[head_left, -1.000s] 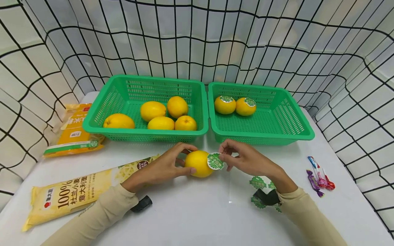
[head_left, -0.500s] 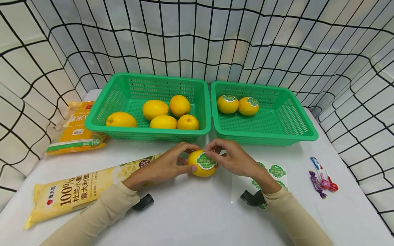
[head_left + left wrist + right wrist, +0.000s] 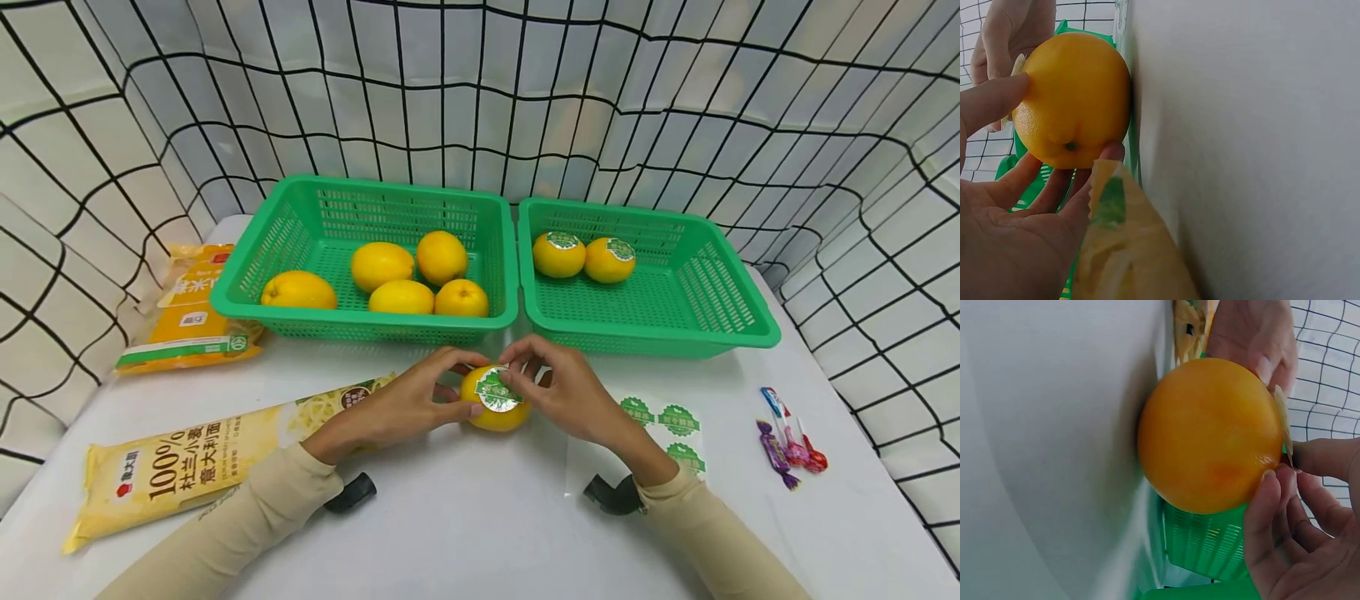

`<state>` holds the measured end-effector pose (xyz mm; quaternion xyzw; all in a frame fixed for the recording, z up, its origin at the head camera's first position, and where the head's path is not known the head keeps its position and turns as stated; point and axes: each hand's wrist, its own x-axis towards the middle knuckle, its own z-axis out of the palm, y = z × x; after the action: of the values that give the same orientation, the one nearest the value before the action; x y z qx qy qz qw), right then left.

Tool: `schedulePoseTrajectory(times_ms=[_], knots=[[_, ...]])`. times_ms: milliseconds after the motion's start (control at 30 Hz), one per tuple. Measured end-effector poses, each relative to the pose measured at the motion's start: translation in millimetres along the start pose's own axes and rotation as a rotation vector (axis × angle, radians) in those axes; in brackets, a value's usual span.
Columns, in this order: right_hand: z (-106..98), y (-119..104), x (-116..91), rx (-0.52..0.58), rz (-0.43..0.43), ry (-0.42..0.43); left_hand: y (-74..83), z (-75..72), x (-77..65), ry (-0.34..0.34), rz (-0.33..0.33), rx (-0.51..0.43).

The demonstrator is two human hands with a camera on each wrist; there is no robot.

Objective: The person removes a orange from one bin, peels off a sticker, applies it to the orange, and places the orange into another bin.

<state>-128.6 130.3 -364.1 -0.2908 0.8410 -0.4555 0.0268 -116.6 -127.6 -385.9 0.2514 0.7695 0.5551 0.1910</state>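
Note:
On the white table in front of the baskets, my left hand (image 3: 411, 402) holds an orange (image 3: 487, 421) with thumb and fingers around its left side. A round green-and-white sticker (image 3: 495, 393) lies against the orange's upper face. My right hand (image 3: 561, 385) pinches the sticker's upper right edge between thumb and index finger. In the right wrist view the sticker (image 3: 1282, 419) stands slightly off the peel at the pinched edge, and other right fingertips touch the orange (image 3: 1207, 437). From the left wrist, the orange's stem end (image 3: 1071, 146) shows, with the left thumb on its side.
A green basket (image 3: 360, 321) at back left holds several oranges. The right green basket (image 3: 652, 340) holds two stickered ones. Right of the hands lies a sticker sheet (image 3: 678, 437), then candies (image 3: 791, 446). A pasta bag (image 3: 202, 462) and an orange bag (image 3: 187, 321) lie left.
The right hand has moved left with the sticker and brought it from the orange's right side onto its upper face. The left hand keeps its hold. The head view has shifted slightly.

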Motion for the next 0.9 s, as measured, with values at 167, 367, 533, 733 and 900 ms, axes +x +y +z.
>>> schedulePoseTrajectory(times_ms=[167, 367, 533, 733, 900], knots=[[2.9, 1.6, -2.3, -0.043, -0.064, 0.035, 0.0, 1.0, 0.6, -0.001, 0.012, -0.001], [4.4, -0.5, -4.7, -0.208, -0.140, 0.059, 2.5, 1.2, -0.9, -0.003, 0.019, -0.009], [6.4, -2.9, -5.9, -0.368, -0.249, 0.119, 0.4, 1.2, -1.8, 0.005, 0.010, -0.007], [7.7, -1.6, -5.2, -0.487, -0.358, 0.114, -0.1, 0.9, -2.0, 0.014, -0.013, -0.014], [3.9, -1.4, -5.5, -0.536, -0.348, 0.105, 0.6, 0.2, -1.8, 0.008, -0.006, -0.011]])
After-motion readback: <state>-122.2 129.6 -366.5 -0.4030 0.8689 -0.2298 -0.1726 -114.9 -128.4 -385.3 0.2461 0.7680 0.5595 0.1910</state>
